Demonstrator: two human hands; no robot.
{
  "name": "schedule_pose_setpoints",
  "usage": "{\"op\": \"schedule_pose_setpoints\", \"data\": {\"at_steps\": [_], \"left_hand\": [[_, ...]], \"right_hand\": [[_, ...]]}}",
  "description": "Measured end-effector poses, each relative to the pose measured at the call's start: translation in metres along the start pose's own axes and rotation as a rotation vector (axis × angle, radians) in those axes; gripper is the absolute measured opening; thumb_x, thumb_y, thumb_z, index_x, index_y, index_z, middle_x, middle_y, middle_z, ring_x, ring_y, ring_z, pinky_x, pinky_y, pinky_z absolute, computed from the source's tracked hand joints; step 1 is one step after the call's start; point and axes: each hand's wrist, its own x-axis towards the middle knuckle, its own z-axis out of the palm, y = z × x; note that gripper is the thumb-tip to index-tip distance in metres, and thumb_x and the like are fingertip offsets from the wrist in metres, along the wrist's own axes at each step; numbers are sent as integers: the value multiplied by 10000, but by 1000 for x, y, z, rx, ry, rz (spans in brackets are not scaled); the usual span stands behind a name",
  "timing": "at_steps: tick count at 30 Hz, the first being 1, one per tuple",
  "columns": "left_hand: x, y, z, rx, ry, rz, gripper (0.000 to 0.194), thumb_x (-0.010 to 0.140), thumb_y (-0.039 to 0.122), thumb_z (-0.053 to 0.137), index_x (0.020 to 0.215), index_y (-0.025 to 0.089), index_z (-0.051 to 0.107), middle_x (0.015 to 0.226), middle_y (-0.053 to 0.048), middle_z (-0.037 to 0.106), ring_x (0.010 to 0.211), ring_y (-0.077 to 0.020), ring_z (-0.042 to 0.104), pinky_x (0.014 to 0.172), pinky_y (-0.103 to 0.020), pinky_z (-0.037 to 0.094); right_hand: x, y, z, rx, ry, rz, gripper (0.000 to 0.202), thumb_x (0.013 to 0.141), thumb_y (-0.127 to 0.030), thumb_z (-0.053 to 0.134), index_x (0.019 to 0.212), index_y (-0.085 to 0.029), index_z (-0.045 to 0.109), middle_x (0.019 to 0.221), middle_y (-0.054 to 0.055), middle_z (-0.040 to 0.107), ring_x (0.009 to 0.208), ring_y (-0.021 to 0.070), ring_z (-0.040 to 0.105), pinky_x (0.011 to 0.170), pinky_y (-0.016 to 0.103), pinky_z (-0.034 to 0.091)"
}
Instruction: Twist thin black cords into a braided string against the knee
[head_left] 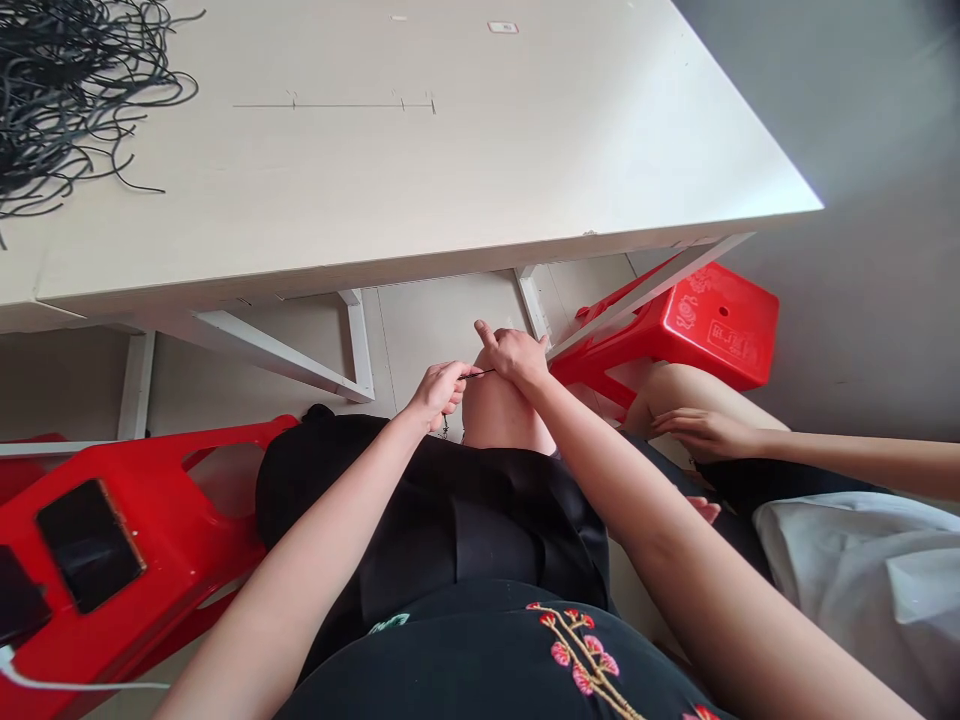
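Observation:
My left hand is closed in a pinch on a thin black cord over my lap. A short dark end dangles below those fingers. From the pinch the cord runs right, to the edge of my right hand, where it passes out of sight. That hand lies palm down on my bare knee, thumb stretched out and the other fingers partly hidden over the far side. Whether the cord continues under the palm cannot be seen.
A pale table stands ahead, with a heap of black cords at its left. A red stool at left bears a dark phone; another red stool is at right. Beside me sits a person, one hand on their leg.

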Motion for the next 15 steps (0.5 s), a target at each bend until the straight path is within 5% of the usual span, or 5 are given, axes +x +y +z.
{"op": "schedule_pose_setpoints", "data": {"at_steps": [10,15], "left_hand": [[-1,-3,3,129,37,47,155,662,283,576,780,185,555,517,83,241,407,-42,176,387,-199,100],[-2,-4,6,208,55,89,160,698,349,565,720,199,514,499,80,269,418,-56,203,391,-200,152]], "right_hand": [[-1,2,0,8,-13,-10,642,883,-605,119,826,-206,619,832,86,658,916,264,586,965,680,127],[-1,1,0,25,8,6,706,856,-657,95,697,-192,602,828,91,661,894,268,589,959,684,145]]}}
